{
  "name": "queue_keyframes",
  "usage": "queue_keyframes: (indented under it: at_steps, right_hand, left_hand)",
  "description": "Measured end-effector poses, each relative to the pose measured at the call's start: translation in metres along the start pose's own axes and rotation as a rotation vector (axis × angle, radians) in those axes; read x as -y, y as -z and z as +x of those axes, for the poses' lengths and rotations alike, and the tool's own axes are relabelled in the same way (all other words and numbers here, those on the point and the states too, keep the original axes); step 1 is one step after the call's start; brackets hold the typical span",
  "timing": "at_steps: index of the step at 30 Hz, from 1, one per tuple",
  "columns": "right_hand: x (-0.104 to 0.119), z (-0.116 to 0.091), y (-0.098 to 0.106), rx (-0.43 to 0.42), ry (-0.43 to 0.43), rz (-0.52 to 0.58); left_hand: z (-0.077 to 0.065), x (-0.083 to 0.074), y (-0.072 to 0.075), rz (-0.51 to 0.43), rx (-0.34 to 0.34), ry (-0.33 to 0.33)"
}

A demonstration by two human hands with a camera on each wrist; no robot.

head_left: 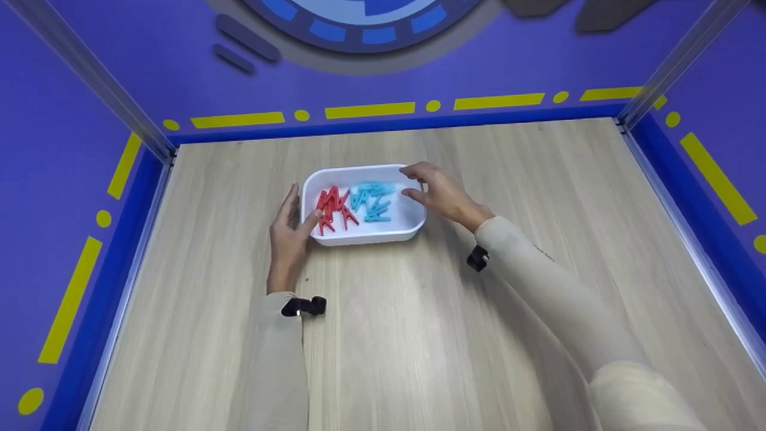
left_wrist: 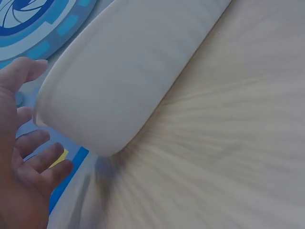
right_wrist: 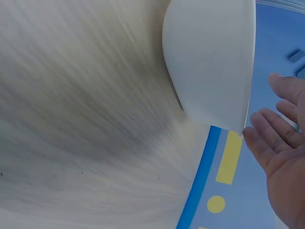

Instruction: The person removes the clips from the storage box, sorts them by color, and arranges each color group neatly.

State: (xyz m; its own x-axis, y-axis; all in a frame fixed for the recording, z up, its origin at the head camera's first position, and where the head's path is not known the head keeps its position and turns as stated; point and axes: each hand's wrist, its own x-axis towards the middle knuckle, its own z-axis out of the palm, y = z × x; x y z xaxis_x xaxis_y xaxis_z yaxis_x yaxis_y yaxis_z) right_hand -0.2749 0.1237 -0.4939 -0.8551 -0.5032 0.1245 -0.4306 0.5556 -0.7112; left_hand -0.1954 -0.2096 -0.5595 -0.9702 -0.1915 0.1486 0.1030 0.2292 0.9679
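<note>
A white plastic tray [head_left: 368, 239] sits on the wooden table, holding red clothespins [head_left: 332, 206] on its left and light blue clothespins [head_left: 374, 200] nearer its middle. My left hand [head_left: 289, 236] is at the tray's left end, thumb over the rim and fingers outside, loosely bent. In the left wrist view, those fingers [left_wrist: 34, 143] stand beside the end wall with nothing gripped. On the other end, my right hand [head_left: 443, 194] hovers over the right rim, thumb and forefinger apart above the tray's inside. The right wrist view shows its fingers [right_wrist: 274, 131] spread and holding nothing.
Blue-purple panels with yellow marks [head_left: 370, 109] enclose the wooden table [head_left: 383, 335] at the back and both sides. Metal posts [head_left: 676, 60] stand at the back corners. A small black wrist camera [head_left: 304, 306] is worn on each sleeve.
</note>
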Motion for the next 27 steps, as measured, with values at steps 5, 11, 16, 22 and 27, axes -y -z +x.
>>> queue_keyframes:
  at_steps: [5, 11, 16, 22, 27]
  right_hand:
    - [0.000, 0.000, -0.004, -0.026, 0.034, -0.017]
    - [0.002, 0.003, -0.006, -0.009, 0.028, -0.026]
    - [0.002, 0.009, -0.009, 0.034, 0.006, -0.039]
    - [0.007, 0.019, -0.018, 0.075, -0.017, -0.020]
    - [0.008, 0.027, -0.025, 0.087, -0.046, -0.034]
  left_hand:
    - [-0.004, 0.007, -0.001, -0.090, -0.015, 0.027]
    - [-0.006, 0.013, -0.006, -0.193, -0.041, 0.040]
    - [-0.006, 0.013, -0.010, -0.231, -0.049, 0.043]
    - [-0.015, -0.018, -0.008, -0.231, -0.013, 0.111]
    - [-0.012, -0.003, -0.012, -0.238, -0.030, 0.124]
